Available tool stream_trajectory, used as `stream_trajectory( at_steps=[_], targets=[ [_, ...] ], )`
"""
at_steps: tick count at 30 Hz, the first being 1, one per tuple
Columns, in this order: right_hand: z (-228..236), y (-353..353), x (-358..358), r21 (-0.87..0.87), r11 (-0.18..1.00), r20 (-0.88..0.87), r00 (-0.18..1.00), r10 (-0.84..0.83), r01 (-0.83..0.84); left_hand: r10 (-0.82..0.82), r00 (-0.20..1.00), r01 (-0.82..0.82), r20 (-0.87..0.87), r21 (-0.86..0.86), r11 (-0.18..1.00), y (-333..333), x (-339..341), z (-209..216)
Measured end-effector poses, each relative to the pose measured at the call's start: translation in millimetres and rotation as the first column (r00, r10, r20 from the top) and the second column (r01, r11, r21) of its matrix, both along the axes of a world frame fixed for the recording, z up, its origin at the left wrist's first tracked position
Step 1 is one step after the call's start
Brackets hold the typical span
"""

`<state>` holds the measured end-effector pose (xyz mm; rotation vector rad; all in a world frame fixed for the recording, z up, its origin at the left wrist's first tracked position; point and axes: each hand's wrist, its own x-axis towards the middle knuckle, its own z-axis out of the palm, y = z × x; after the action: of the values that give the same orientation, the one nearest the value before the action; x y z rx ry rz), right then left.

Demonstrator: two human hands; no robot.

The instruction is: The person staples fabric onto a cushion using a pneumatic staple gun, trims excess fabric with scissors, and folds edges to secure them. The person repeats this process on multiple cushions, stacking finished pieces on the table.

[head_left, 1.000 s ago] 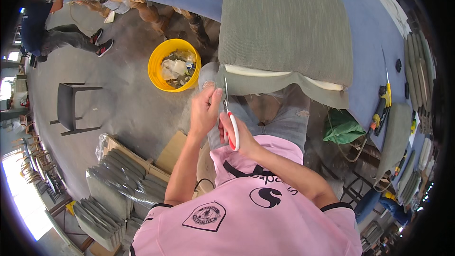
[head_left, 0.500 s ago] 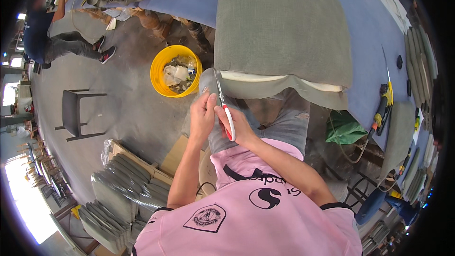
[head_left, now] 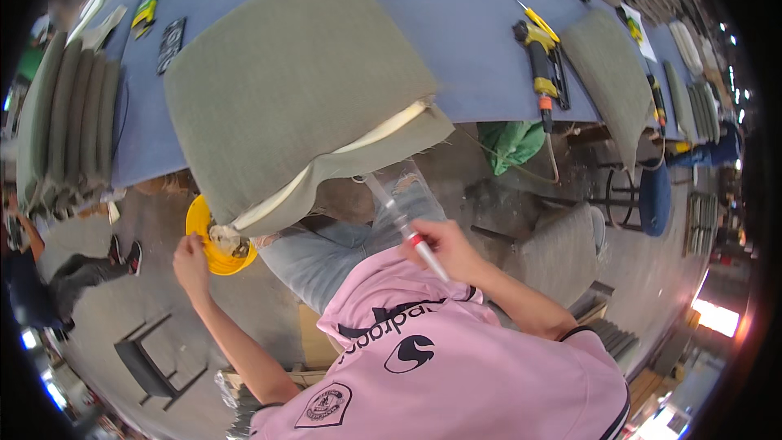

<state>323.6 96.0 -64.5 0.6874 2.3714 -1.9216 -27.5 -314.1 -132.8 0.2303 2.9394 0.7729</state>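
Observation:
A grey-green fabric cushion (head_left: 293,65) lies on the blue-topped table, its near edge overhanging my legs. Along that edge a loose fabric flap (head_left: 383,145) hangs down, and a strip of white padding (head_left: 358,143) shows between flap and top. My right hand (head_left: 438,246) grips red-and-white-handled scissors (head_left: 389,205) in front of my lap, blades pointing up toward the flap; motion blurs them. My left hand (head_left: 192,267) is at the near left rim of a yellow bucket (head_left: 195,216), fingers curled together. Whatever it may pinch is too small to make out.
Yellow-and-black air tool (head_left: 539,61) and a yellow-handled tool (head_left: 541,23) lie on the table (head_left: 464,57). Cushion stacks (head_left: 69,114) stand far left. A green bag (head_left: 511,145) hangs below the edge. Left, a chair (head_left: 147,368) stands on the floor; a person (head_left: 41,277) is beyond.
My hands, close together before, are apart: the left has moved out to the bucket, the right has drawn away rightward with the scissors. My view has swung right.

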Motion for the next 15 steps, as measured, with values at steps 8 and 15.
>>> stream_trajectory(
  at_steps=[8,15],
  targets=[
    [-40.0,22.5,36.0,-0.422,0.770,-0.007,0.848,-0.530,0.478,0.142,0.986,-0.140,-0.084,0.028,0.990,150.1,87.8,125.5],
    [-47.6,40.9,30.8,-0.468,0.782,-0.089,0.858,-0.506,0.412,-0.569,0.822,0.518,0.019,0.390,0.762,353.7,160.3,136.1]
  ],
)
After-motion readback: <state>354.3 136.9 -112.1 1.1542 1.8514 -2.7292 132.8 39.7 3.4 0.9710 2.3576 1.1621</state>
